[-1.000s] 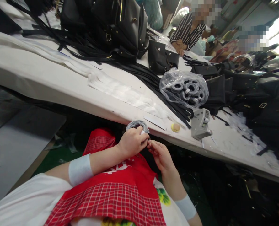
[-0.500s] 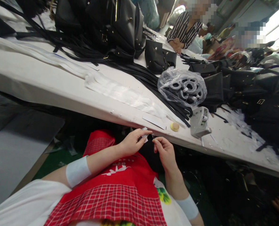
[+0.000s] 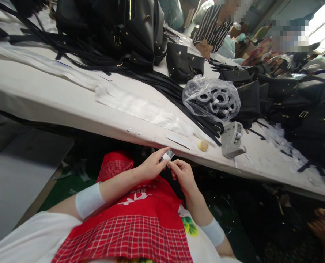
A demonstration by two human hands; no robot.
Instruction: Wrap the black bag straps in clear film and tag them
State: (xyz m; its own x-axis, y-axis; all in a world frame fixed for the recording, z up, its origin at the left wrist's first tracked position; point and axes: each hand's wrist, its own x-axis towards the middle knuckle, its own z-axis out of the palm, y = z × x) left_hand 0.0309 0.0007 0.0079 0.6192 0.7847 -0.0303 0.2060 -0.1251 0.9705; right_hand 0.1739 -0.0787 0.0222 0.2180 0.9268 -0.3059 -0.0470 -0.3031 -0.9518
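My left hand [image 3: 152, 166] and my right hand [image 3: 181, 173] meet just below the table's front edge, over my red apron. Between their fingertips they pinch a small grey and white roll of tape [image 3: 167, 156]. The left thumb and forefinger grip it from the left. The right fingers pinch at its end from the right. Most of the roll is hidden behind the fingers.
The white table [image 3: 55, 96] slopes across the view. On it lie white strips [image 3: 140, 107], black straps [image 3: 178, 96], black bags [image 3: 129, 29], a clear bag of grey rolls [image 3: 213, 98], a grey tool [image 3: 232, 140] and a small round yellow piece [image 3: 203, 146]. Other people sit at the far side.
A second ago my left hand held the roll up near the table edge. It has come down between both hands, and my right fingers have closed in on it.
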